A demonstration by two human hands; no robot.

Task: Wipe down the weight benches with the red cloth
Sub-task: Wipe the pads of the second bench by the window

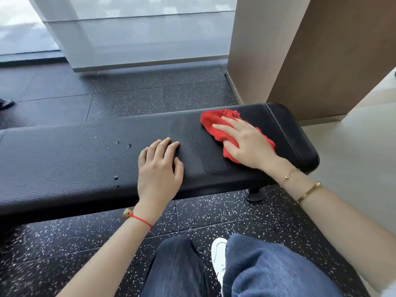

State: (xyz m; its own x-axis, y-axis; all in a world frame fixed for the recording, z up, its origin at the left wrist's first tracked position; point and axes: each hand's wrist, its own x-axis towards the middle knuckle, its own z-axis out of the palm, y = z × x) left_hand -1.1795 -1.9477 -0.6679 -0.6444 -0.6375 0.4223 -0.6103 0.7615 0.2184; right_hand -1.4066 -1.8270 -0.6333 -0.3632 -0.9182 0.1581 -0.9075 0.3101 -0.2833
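The right hand [246, 142] is pressing flat, fingers straight and spread, on the crumpled red cloth [216, 125] lying near the right end of the black padded worktop [85, 159], while the left hand [159, 168] is resting beside it, open, fingers slightly bent, holding nothing.

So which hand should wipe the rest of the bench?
The right hand: it already presses the red cloth flat on the bench. The left hand rests bare beside it, holding nothing.
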